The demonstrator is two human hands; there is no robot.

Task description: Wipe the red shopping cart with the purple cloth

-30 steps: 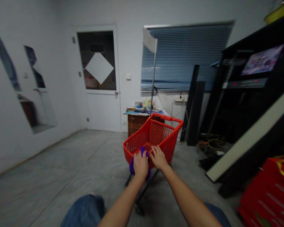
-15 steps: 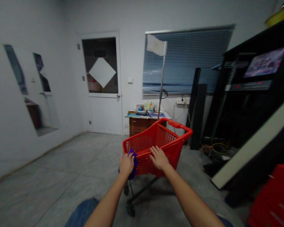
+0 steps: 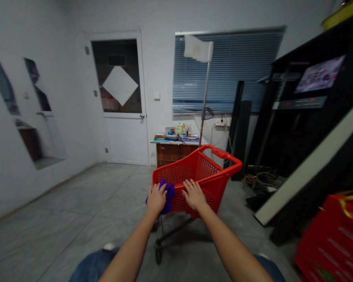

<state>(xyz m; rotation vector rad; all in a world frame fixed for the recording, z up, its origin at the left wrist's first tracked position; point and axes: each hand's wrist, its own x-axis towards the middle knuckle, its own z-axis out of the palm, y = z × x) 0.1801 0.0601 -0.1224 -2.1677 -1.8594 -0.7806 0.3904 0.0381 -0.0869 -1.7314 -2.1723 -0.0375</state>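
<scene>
A red plastic shopping cart (image 3: 220,176) stands on the floor in front of me, its handle at the far right. My left hand (image 3: 157,199) is closed on a purple cloth (image 3: 170,192) against the cart's near left corner. Part of the cloth sticks out on both sides of the fingers. My right hand (image 3: 194,196) lies with fingers stretched out on the cart's near side rim, and nothing is in it. A pole with a white flag (image 3: 197,48) rises behind the cart's handle.
A wooden desk (image 3: 176,151) with small items stands against the back wall, beside a white door (image 3: 125,139). At right are a black rack (image 3: 306,129) with a lit screen, a leaning pale panel (image 3: 306,168) and stacked red boxes (image 3: 329,235). A mirror (image 3: 32,121) hangs at left.
My left hand and the cloth have shifted slightly up at the cart's corner, and more of the cloth shows. My right hand stays on the rim. The view has turned slightly right.
</scene>
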